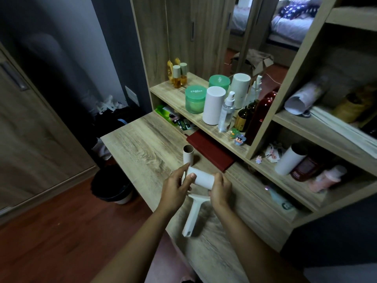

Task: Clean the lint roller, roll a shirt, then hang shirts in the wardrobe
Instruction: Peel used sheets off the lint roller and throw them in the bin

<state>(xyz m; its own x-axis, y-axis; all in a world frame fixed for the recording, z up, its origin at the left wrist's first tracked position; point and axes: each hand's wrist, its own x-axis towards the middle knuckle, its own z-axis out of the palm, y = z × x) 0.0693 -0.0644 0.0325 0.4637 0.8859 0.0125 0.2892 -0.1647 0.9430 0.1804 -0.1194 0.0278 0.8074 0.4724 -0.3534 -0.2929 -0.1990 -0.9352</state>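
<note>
- While both hands work above the pale wood-grain desk top (142, 139), head view shows a white paper-wrapped lint roll (203, 179) held between them, lying roughly horizontal, off the desk surface.
- Left hand (175, 186) is closed round the roll's left end, thumb pressed on the front of the paper, fingers curled behind.
- Right hand (221, 189) is clamped on the roll's right end, fingers wrapped over the top; hands near each other w/ the roll spanning the gap.
- White plastic lint roller handle (193, 215) lies flat on the desk just below the hands, grip end toward the camera; its top end is hidden behind the hands, so can't tell if it touches the roll.
- Bare brown cardboard tube (188, 155) stands upright on the desk just behind the left hand, open end up.
- Dark red hardcover book (210, 152) lies flat beside the tube on the right, partly under the low shelf.
- Low wooden shelf (173, 92) carries two green round jars (195, 99), two white cylinders (213, 105), a clear spray bottle (226, 113) & small amber bottles (177, 76).
- Black round waste bin (111, 186) sits on the red-brown floor, left of the desk.
- Wardrobe w/ wood-grain doors (183, 27) stands behind the shelf; doors shut. No shirt visible on the desk.
</note>
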